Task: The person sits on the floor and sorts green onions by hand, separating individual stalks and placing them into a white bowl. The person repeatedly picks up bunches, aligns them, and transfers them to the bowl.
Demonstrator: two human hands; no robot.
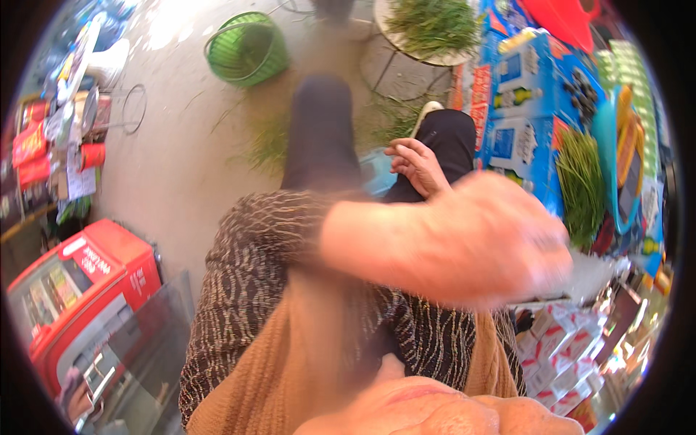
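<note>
My left hand [489,244] crosses in front of my body to the right, close to the camera and blurred. Its fingers are turned away, so I cannot see whether it holds anything. Beyond it, my right hand [416,163] is over my dark-trousered right knee [448,133], fingers loosely bent and apart, with nothing visible in them. Its forearm is hidden behind the left hand. A pale blue plastic item [376,169] lies between my legs, partly covered. Loose grass-like greens [394,117] are scattered on the floor by my shoe, and others [269,144] lie beside my left leg.
A green plastic basket [247,51] stands ahead on the concrete floor. A round stool [383,22] bears heaped greens [432,24]. Blue cartons [514,138] are stacked at right, with a bundle of greens [579,185] and a turquoise basin [603,128]. At left is a red chest freezer [122,247].
</note>
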